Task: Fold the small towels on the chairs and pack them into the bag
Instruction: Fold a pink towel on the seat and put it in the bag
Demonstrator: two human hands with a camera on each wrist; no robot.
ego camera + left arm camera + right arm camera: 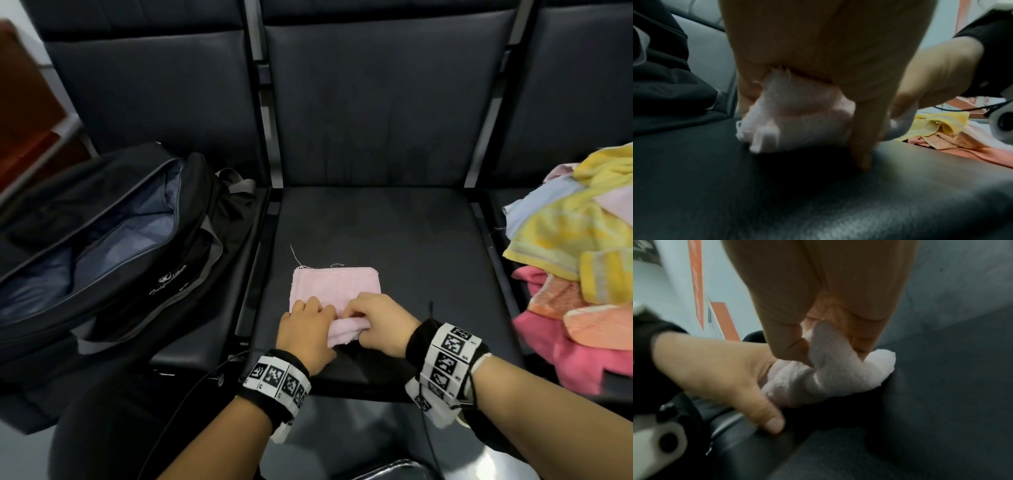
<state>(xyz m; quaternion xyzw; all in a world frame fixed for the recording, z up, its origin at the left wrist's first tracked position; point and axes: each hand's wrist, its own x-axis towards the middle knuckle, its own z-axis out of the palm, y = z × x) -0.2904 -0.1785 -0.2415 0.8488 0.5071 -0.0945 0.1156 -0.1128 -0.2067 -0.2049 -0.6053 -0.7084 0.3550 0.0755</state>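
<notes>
1. Pink towel (335, 286) lies on the middle chair seat (394, 233), partly folded: far portion flat, near edge lifted into a roll between both hands
2. Left hand (305, 330) grips the left end of the raised edge, fingers curled over the cloth; the left wrist view confirms terry bunched under the palm
3. Right hand (380, 320) pinches the right end of the same edge, thumb against fingers with cloth between, as the right wrist view shows
4. Governing relation: the gripped edge runs left to right across the seat, and the flat part lies directly beyond the hands, away from the person. Judged step: carrying that edge forward over the flat part. Both hands stand level on it, neither nearer
5. Open black bag (113, 240) sits on the chair to the left, nearer the left hand
6. Pile of unfolded towels (582, 246) on the right chair awaits; task judged early
</notes>
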